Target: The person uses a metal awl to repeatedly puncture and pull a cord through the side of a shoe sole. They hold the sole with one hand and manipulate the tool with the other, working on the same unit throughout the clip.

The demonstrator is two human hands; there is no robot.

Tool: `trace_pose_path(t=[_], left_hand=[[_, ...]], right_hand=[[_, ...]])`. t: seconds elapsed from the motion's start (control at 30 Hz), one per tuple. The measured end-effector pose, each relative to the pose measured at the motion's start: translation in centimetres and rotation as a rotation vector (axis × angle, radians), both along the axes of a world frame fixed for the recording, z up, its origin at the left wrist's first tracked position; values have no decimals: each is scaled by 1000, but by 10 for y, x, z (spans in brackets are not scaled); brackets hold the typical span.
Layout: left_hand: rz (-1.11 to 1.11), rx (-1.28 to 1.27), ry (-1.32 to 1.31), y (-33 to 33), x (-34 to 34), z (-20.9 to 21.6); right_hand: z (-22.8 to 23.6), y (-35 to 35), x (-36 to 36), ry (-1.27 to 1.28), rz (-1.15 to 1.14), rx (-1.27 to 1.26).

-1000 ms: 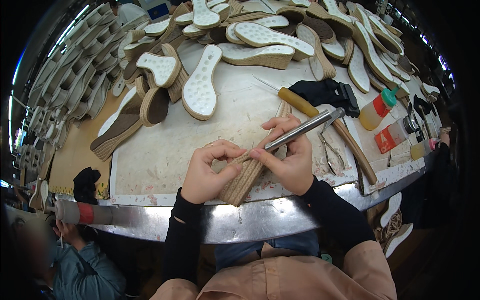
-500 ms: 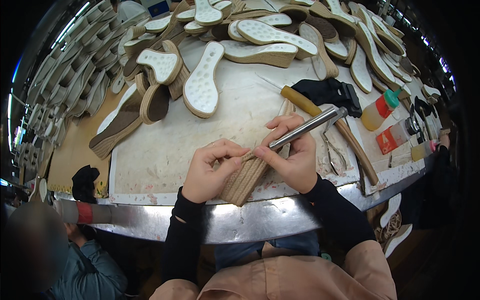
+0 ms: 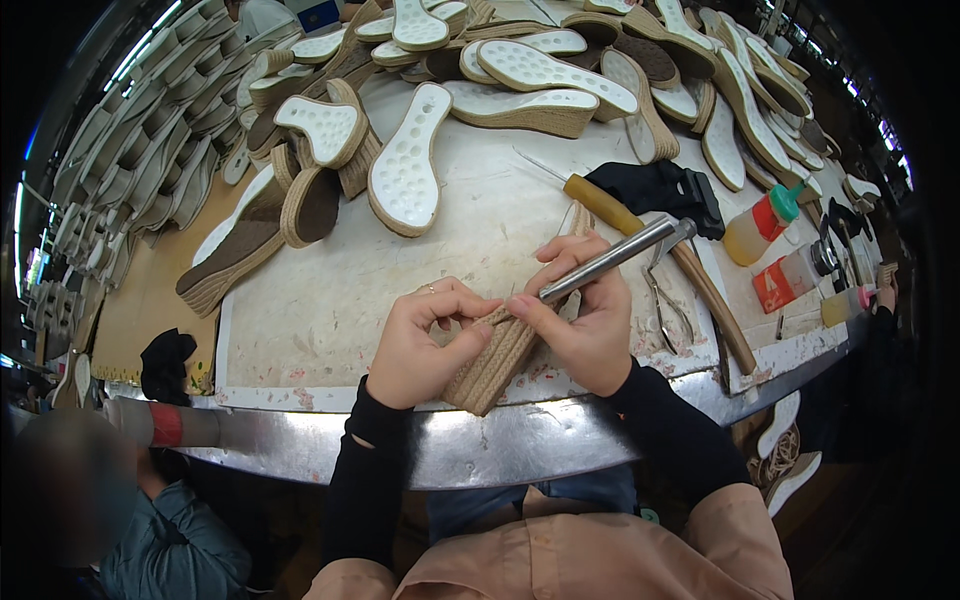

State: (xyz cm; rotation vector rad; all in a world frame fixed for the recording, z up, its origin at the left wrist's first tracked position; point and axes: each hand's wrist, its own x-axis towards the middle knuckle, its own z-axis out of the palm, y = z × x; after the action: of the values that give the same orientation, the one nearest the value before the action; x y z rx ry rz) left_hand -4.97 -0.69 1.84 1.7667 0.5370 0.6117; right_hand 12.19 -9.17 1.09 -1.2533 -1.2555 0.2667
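A wedge shoe sole (image 3: 492, 362) wrapped in tan braided rope lies tilted in front of me at the table's near edge. Thumb and forefinger of my left hand (image 3: 428, 335) pinch the braid at the sole's upper edge. In my right hand (image 3: 590, 325) is a silver metal rod-shaped tool (image 3: 610, 260), slanting up to the right; the thumb and fingertips of that hand also press on the sole beside the left fingertips. My palms and fingers hide part of the sole, whose narrower end shows beyond the right hand.
Many white-topped wedge soles (image 3: 405, 170) are heaped along the far side. To the right lie an awl (image 3: 605, 205), a hammer (image 3: 715, 300), scissors-like pliers (image 3: 665, 310), a black cloth (image 3: 640, 190) and glue bottles (image 3: 760, 225). Another person (image 3: 175, 530) sits at lower left.
Almost nothing differs. Both hands keep their hold on the sole, with only a tiny shift of the left fingers and the sole.
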Motion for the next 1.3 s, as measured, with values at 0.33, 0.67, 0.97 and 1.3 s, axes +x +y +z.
trace_pose_path(t=[0.33, 0.67, 0.97, 1.3], left_hand=[[35, -19, -47, 0, 3, -2], [36, -150, -131, -1, 5, -6], [30, 6, -30, 2, 2, -4], [31, -48, -57, 0, 3, -3]], right_hand=[[3, 0, 5, 260, 150, 2], [-5, 1, 6, 59, 131, -20], [0, 0, 2, -179, 5, 7], [4, -4, 7, 71, 108, -42]])
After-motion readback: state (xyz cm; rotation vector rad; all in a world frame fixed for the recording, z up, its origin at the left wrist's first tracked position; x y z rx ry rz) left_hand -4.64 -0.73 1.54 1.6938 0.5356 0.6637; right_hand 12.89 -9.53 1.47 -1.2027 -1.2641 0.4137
